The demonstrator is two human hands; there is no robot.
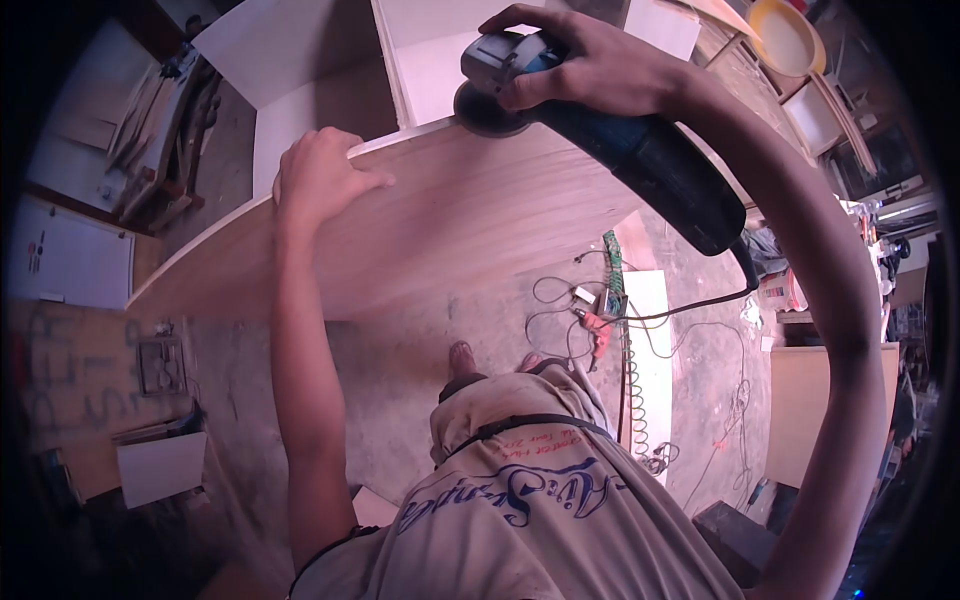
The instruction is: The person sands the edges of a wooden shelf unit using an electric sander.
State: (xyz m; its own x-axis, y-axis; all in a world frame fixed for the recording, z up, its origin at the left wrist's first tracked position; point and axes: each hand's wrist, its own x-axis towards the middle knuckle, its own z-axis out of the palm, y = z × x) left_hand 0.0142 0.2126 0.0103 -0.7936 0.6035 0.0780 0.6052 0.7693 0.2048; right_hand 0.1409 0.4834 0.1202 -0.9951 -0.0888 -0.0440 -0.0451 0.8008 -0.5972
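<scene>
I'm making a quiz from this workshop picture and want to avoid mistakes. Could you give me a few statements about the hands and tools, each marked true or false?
1. The right hand grips an angle grinder. True.
2. The grinder's disc is at the upper edge of the wooden panel. True.
3. The left hand hangs well away from the panel. False: the left hand is on the panel's upper edge.
4. An orange power drill is down on the floor. True.
5. The power cord leaves the grinder right beside its disc. False: the cord comes out of the rear end of the body, away from the disc.
</scene>
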